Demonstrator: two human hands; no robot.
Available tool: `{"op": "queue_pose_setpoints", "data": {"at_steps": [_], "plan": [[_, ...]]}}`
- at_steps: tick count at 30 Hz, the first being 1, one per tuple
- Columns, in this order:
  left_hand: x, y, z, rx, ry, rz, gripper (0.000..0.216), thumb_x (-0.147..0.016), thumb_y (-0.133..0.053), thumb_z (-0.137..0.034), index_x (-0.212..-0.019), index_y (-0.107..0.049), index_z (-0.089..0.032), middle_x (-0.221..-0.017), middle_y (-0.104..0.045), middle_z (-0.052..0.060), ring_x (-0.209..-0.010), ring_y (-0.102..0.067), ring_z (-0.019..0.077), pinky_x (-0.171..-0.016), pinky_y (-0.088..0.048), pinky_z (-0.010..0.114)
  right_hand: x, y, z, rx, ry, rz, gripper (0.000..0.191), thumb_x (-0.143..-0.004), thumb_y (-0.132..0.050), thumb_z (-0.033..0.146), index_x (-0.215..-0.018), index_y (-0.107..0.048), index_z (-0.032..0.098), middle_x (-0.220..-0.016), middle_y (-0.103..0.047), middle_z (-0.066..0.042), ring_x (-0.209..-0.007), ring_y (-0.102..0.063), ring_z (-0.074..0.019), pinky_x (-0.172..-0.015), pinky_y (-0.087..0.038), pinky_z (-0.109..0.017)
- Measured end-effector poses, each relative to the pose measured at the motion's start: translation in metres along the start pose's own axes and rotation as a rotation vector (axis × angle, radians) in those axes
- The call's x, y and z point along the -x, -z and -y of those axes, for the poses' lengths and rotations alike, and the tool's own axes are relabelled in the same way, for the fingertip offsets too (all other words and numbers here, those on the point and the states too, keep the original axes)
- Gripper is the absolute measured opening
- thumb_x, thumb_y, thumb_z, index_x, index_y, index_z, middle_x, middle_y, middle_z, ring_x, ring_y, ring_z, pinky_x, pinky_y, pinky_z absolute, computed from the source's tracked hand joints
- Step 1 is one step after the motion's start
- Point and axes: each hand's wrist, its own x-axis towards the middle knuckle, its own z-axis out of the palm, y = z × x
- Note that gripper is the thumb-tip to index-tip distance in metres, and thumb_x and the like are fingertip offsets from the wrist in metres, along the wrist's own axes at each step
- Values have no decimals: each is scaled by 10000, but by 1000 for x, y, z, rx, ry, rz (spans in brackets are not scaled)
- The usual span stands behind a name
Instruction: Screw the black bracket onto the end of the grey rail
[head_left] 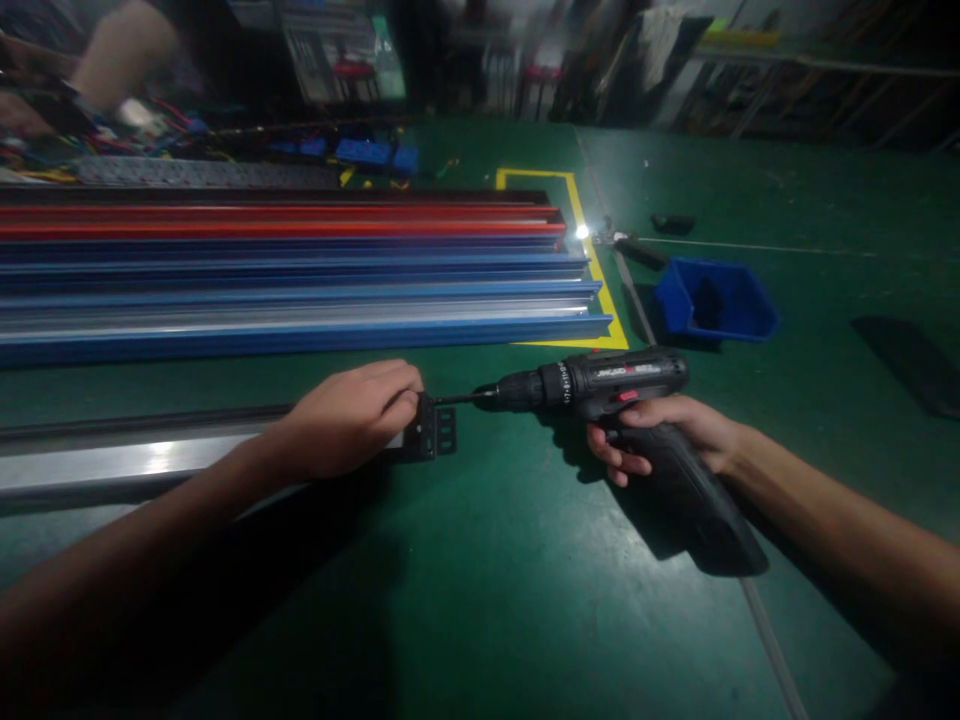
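Observation:
A black cordless drill [630,375] lies in my right hand [675,425], whose fingers wrap round its handle near the trigger. The drill points left, and its long bit [461,398] reaches a black slotted bracket [427,430]. That bracket sits at the right end of a silver metal profile [161,458] on the green surface. Closed over the profile's end is my left hand [356,415], its fingertips curled against the bracket. Whatever lies under those fingers is hidden.
Blue metal profiles [300,335] and a red one [300,230] lie side by side behind, ending near yellow tape [616,325]. A blue bin [739,325] stands at the right. Another person's arm [127,50] shows at the upper left among wires.

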Motion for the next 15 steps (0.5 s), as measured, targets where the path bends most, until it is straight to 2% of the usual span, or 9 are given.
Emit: {"op": "queue_pose_setpoints", "data": {"at_steps": [6,15], "plan": [[0,0,0,4,3,-10,331,-1009,-328,-411,-915,-575,-212,-928,-612,46,-851,-568,224,-755,-389,363,1,2,-1,53,20,4,284,-957,-611,232,-1104,-704,9,-933,-703,-107,-679,-667,-102,-830,-613,-323],[0,0,0,-6,3,-11,323,-1009,-334,-403,-921,-580,-212,-937,-617,46,-852,-574,227,-755,-396,361,0,1,0,5,6,-10,291,-956,-613,228,-1101,-699,-10,-938,-702,-119,-687,-681,-106,-834,-614,-330]]}}
